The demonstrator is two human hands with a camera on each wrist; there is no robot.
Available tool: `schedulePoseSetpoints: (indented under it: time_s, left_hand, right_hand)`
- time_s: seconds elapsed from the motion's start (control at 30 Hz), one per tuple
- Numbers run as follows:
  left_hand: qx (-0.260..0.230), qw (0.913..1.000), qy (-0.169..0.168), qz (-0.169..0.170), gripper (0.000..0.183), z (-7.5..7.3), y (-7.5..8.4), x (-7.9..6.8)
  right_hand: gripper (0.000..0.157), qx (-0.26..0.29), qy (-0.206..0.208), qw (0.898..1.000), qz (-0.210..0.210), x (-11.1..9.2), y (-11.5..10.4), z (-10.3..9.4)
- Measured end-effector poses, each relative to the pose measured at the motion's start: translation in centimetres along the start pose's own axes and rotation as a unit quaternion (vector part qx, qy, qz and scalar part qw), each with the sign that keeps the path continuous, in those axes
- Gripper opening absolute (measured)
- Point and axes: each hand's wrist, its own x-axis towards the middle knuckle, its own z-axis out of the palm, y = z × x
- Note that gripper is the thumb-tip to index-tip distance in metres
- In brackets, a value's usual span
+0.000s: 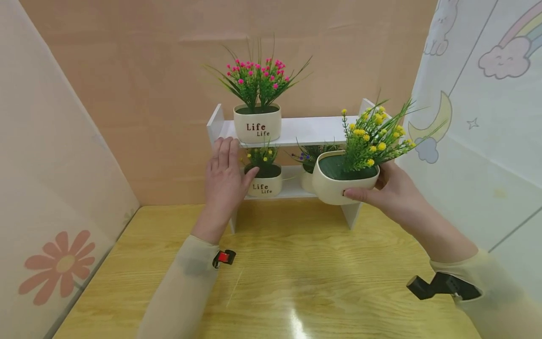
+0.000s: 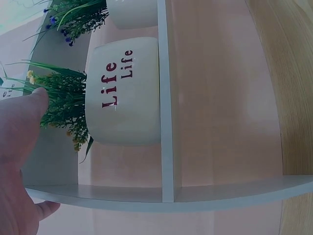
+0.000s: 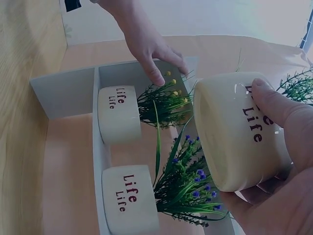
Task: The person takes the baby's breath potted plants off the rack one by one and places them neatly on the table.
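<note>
My right hand (image 1: 402, 193) holds a white oval pot of artificial yellow flowers (image 1: 347, 186), the thumb on its front and the fingers behind. The pot is tilted, in front of the right side of a white two-tier shelf (image 1: 313, 129). My left hand (image 1: 226, 181) touches the shelf's left end, fingers extended upward and thumb spread towards a smaller yellow-flowered pot (image 1: 267, 186) on the lower tier. A pot with pink flowers (image 1: 257, 125) stands at the left of the upper tier. One with blue-purple flowers (image 3: 129, 200) sits on the lower tier, partly hidden in the head view.
The shelf stands on a wood-grain table (image 1: 271, 263) against a peach backdrop (image 1: 127, 94). White printed sheets flank it, a flower-patterned one (image 1: 63, 263) on the left and one with a moon and clouds (image 1: 478, 155) on the right.
</note>
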Motion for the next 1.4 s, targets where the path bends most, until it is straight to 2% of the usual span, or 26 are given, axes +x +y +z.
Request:
schedulePoseSetpoints:
  time_s: [0.1, 0.43, 0.67, 1.4]
  left_hand:
    - [0.001, 1.0, 0.0, 0.001, 0.089, 0.0, 0.0, 0.1]
    - [0.004, 0.9999, 0.013, 0.006, 0.089, 0.2, 0.1, 0.3]
    - [0.0, 0.9999, 0.013, 0.006, 0.089, 0.3, 0.1, 0.3]
    - [-0.013, 0.9999, 0.008, 0.003, 0.087, 0.2, 0.0, 0.1]
  right_hand:
    - [0.091, -0.001, 0.0, 1.0, -0.007, -0.5, 0.6, 0.0]
    - [0.096, -0.022, -0.005, 1.0, 0.01, -2.6, 2.4, -0.1]
    - [0.094, -0.03, -0.003, 0.999, 0.018, -3.7, 3.9, -0.1]
    - [0.089, 0.005, -0.007, 0.999, 0.044, -5.4, 9.0, 1.2]
